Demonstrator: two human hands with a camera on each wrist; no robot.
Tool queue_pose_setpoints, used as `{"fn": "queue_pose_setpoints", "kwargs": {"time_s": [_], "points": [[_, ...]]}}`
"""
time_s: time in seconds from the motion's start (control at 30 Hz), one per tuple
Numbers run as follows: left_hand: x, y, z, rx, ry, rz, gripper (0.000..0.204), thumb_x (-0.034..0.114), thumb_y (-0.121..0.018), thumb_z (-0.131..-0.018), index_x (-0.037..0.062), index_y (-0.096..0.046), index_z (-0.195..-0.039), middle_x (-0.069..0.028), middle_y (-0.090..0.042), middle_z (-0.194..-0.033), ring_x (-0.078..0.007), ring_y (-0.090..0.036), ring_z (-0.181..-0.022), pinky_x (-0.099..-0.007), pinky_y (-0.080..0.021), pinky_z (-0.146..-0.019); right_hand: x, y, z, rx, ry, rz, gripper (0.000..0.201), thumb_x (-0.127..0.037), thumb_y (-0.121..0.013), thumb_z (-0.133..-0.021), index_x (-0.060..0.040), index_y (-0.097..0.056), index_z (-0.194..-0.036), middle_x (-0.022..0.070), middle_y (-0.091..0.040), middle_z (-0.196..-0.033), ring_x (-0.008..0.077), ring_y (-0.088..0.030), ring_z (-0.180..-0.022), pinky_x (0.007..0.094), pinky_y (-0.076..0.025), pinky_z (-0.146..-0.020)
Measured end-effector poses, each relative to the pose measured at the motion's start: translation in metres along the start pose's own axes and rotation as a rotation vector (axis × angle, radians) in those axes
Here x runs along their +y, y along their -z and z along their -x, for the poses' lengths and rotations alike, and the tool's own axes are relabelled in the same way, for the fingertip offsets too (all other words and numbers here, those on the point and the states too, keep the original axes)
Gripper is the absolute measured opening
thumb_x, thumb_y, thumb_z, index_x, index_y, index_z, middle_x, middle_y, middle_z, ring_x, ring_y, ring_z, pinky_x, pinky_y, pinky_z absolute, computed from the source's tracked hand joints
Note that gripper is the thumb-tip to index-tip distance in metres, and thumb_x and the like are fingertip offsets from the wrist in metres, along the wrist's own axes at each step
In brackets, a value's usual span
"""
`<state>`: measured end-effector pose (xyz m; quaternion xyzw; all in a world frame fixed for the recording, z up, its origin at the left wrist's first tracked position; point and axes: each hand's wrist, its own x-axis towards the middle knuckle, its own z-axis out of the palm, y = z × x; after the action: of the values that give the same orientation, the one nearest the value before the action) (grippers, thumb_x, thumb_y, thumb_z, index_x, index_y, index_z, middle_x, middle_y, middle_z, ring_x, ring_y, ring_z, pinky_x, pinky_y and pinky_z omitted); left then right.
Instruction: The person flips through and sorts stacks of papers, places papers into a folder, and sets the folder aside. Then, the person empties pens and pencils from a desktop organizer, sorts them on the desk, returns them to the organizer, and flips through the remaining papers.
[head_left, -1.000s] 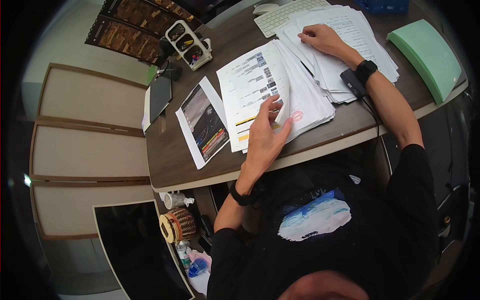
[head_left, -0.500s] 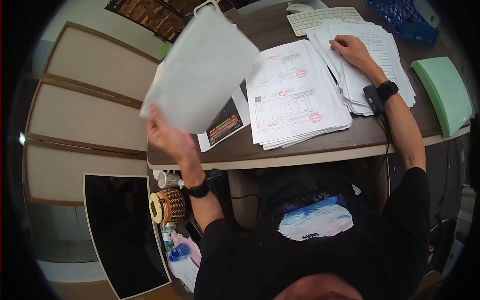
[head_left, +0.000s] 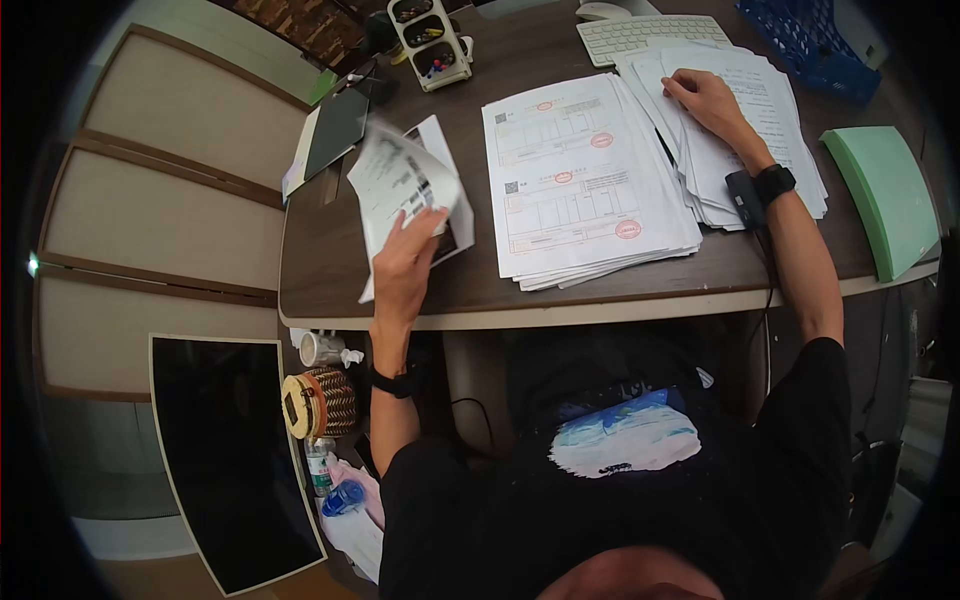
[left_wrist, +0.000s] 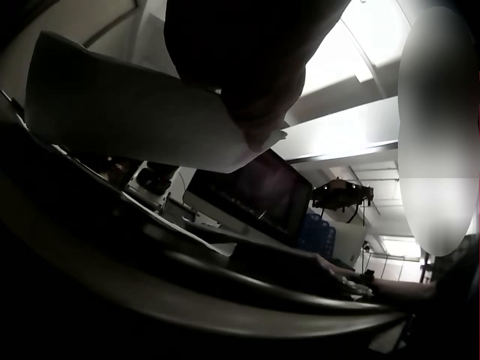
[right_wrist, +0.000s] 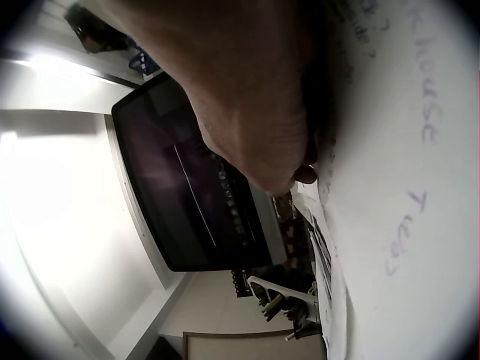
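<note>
The left hand (head_left: 405, 262) pinches a thin white sheet (head_left: 398, 190) at its lower edge, thumb on top, and holds it curled and tilted just above the left end of the table (head_left: 330, 270). The sheet bears dark print too blurred to read. From the left wrist camera the sheet (left_wrist: 127, 112) shows as a pale, bowed rectangle against the dark hand (left_wrist: 247, 97).

Under the sheet lies a glossy page (head_left: 450, 225) with a dark picture and a white border. The table is dark brown wood grain with a lighter rounded front edge. To the right, in the middle, sits a thick, slightly fanned stack (head_left: 585, 185) of white forms with ruled boxes and round red stamps; the wording is too small to read.

Further right the right hand (head_left: 708, 100) rests with curled fingers pressing on a second, looser pile (head_left: 760, 150) of text pages. The right wrist camera shows faint handwriting on the paper (right_wrist: 405, 187), partly readable as "house" and "Tues". A green foam pad (head_left: 885, 195) lies at the right edge.

At the far side stand a white compartmented pen holder (head_left: 430, 40), a dark notebook (head_left: 335, 130), a white keyboard (head_left: 650, 35) and a blue plastic basket (head_left: 810, 40).
</note>
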<state>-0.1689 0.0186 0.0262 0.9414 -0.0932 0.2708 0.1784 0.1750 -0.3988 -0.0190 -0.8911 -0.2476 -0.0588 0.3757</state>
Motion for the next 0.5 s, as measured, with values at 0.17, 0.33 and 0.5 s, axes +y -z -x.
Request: {"fn": "queue_pose_setpoints", "kwargs": {"time_s": [0.17,0.33,0.5], "points": [[0.026,-0.015,-0.008,-0.248,0.002,-0.015,0.038,0.021,-0.086,-0.092,0.0075,-0.078,-0.127,-0.0115,-0.08,-0.125,-0.0328,-0.073,-0.122,-0.052,-0.05,-0.117,0.003,-0.004,0.0,0.025,0.01,0.01,0.047,-0.046,-0.063,-0.104,-0.0032,-0.081,-0.107,0.0151,-0.081,-0.097,0.0308,-0.074,-0.09,0.0415,-0.055,-0.087],[0.056,-0.027,-0.026,-0.148,-0.057,0.014,0.035,0.023,-0.086,-0.094,0.0049,-0.078,-0.122,-0.0133,-0.081,-0.113,-0.0297,-0.076,-0.108,-0.0407,-0.056,-0.101,0.007,-0.006,0.0,0.008,0.03,-0.008,0.047,-0.046,-0.063,-0.104,-0.0035,-0.081,-0.105,0.015,-0.08,-0.094,0.0296,-0.072,-0.085,0.0408,-0.054,-0.084],[0.077,-0.025,-0.046,-0.26,0.497,0.222,0.044,0.033,-0.084,-0.097,0.0026,-0.072,-0.127,-0.0163,-0.08,-0.099,-0.0244,-0.076,-0.091,-0.0376,-0.057,-0.08,0.006,-0.005,-0.003,0.009,0.018,-0.01,0.045,-0.046,-0.063,-0.105,-0.0053,-0.081,-0.105,0.0143,-0.079,-0.093,0.0279,-0.071,-0.083,0.0391,-0.054,-0.082]]}}
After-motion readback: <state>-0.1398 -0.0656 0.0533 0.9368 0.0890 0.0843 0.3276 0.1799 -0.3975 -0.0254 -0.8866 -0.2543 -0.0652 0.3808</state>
